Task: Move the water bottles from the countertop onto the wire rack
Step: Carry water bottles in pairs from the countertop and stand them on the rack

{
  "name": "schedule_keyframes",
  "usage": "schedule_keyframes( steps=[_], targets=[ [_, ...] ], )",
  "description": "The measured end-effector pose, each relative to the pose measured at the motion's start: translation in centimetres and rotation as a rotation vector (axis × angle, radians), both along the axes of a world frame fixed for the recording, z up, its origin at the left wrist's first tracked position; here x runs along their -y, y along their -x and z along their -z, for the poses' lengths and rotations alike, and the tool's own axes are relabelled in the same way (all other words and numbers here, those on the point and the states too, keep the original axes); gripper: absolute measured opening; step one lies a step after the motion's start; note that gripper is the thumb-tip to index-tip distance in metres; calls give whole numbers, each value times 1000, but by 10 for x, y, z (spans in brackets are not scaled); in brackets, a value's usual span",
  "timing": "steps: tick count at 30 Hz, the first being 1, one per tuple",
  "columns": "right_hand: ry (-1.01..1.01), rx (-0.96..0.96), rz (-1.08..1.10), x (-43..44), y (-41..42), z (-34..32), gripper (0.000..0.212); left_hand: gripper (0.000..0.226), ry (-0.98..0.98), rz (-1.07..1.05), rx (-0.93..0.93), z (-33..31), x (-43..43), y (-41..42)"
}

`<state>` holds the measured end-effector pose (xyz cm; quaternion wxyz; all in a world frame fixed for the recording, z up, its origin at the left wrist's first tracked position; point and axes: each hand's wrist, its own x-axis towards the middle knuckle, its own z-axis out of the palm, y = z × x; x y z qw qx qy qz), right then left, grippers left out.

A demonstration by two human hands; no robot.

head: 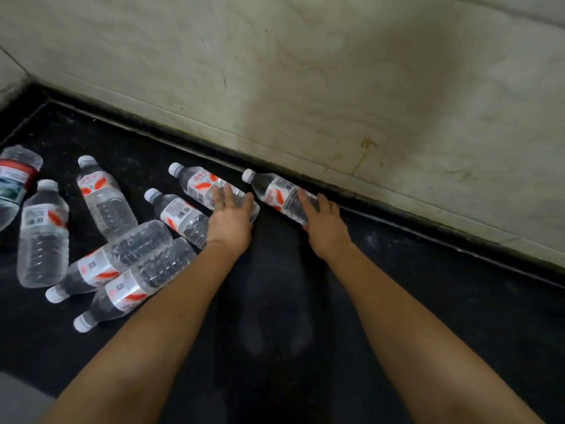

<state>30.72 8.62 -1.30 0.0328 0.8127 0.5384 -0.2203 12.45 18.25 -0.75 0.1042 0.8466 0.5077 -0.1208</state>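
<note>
Several clear water bottles with white caps and red-and-white labels lie on their sides on the black countertop (275,301). My left hand (230,220) rests over the base end of one bottle (198,183), fingers spread across it. My right hand (324,223) lies on the base end of another bottle (275,191) that sits near the wall. Both bottles are still flat on the counter. Other bottles lie to the left: one (180,215) beside my left wrist, two crossed ones (122,258) (134,286), and two more (104,197) (42,234). No wire rack is in view.
A bigger bottle with a red and green label (15,182) lies at the far left edge. A stained pale stone wall (336,87) runs along the back of the counter, with a raised dark lip (397,218) at its foot.
</note>
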Motion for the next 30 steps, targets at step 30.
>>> schedule_keyframes(
  steps=[30],
  targets=[
    [-198, -50, 483, 256, 10, -23, 61, 67, 200, -234, 612, -17, 233, 31]
  ],
)
